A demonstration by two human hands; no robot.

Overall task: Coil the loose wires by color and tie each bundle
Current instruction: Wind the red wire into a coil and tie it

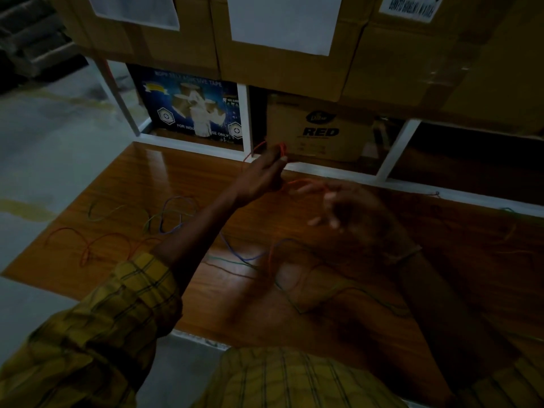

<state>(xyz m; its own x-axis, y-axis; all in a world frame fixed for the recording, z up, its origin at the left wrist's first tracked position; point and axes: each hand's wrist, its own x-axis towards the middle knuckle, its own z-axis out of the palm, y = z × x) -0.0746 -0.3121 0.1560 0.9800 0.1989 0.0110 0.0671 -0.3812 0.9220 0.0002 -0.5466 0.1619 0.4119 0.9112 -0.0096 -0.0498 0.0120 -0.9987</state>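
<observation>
A: Near us, green wire (347,293) and blue wire (235,251) lay loose on the table (206,184), not coiled yet.
B: Further out, right hand (344,210) was blurred, we cannot tell its grip. Left hand (262,175) clenched the orange wire (281,148) coil. Next, I think, more loops w/ care, then tie.

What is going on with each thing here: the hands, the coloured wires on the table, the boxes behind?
Left hand: raised, closed around an orange wire coil.
Orange wire coil: looped at the fingers, untied.
Right hand: blurred, fingers spread, beside the orange strand; grip unclear.
Loose orange wire: lying uncoiled on the table.
Blue wire: loose, tangled with green wire.
Cardboard boxes: stacked, taped shut.
</observation>
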